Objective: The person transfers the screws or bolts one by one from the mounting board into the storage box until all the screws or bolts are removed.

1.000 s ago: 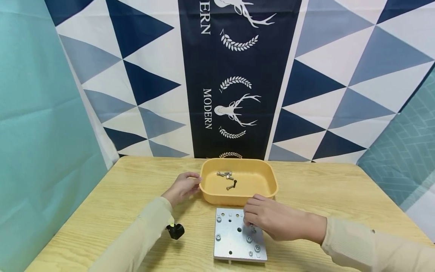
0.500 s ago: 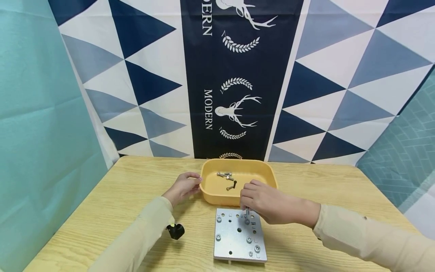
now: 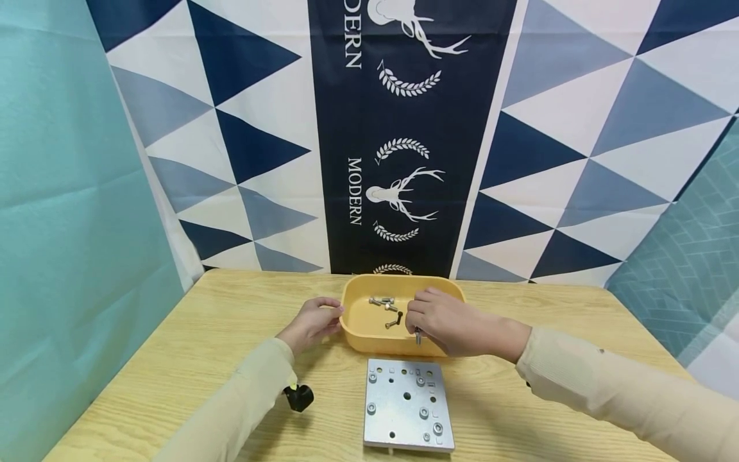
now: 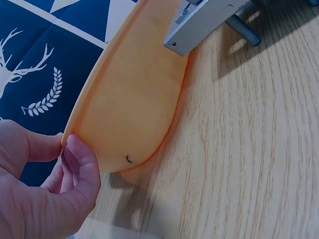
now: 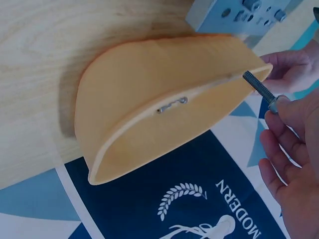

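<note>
In the head view, my left hand (image 3: 314, 322) grips the left end of a yellow plastic bin (image 3: 375, 345). The left wrist view shows its thumb and fingers pinching the bin's rim (image 4: 82, 102). My right hand (image 3: 456, 324) is over the bin's front right rim. Between its thumb and index finger it pinches a socket-head bolt (image 5: 260, 88) by the head, the threaded shank pointing away from the hand. Several loose bolts (image 3: 383, 302), one of them black, lie on the bin's floor. A silver metal plate (image 3: 398, 420) with holes and several bolts in it lies in front of the bin.
The wooden table (image 3: 231, 333) extends to both sides of the bin and plate. Behind it hangs a patterned curtain (image 3: 398, 128). A small black device (image 3: 299, 397) sticks out from the left sleeve. In the left wrist view, a bolt shank (image 4: 243, 30) projects beneath the plate.
My right hand has moved from the plate's right side, up and away, to the bin's front rim, carrying the bolt. My left hand has stayed at the bin's left end.
</note>
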Motion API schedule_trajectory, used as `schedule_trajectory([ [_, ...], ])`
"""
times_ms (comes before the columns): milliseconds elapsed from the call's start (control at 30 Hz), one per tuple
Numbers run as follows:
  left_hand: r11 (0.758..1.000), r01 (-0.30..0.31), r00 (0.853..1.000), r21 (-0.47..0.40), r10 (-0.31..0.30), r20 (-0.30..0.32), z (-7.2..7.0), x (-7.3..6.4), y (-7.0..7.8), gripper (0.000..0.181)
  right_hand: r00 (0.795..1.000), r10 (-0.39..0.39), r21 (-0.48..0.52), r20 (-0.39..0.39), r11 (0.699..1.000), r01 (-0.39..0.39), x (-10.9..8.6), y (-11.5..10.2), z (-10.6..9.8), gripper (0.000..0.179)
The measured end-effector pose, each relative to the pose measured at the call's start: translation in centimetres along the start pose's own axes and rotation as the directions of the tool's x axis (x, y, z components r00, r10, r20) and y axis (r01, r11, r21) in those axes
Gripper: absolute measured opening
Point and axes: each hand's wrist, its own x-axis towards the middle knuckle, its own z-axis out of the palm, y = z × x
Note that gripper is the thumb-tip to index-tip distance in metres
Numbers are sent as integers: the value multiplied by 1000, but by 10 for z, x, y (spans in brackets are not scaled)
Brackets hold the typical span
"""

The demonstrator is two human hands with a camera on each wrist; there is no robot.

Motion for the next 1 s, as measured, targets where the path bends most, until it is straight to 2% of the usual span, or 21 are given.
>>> schedule_trajectory([
  [300, 1000, -3, 1000, 9, 3, -9, -1, 1, 0, 23, 998, 15, -20, 68, 1000, -14, 14, 12, 3, 15],
  [600, 1000, -8, 1000, 13, 8, -1, -1, 0, -2, 24, 998, -4, -44, 62, 999, 6, 19, 21, 8, 13],
  [1000, 1000, -27, 1000, 16, 26, 15, -3, -5, 2, 22, 997, 19, -47, 81, 999, -15, 33, 38, 13, 13],
])
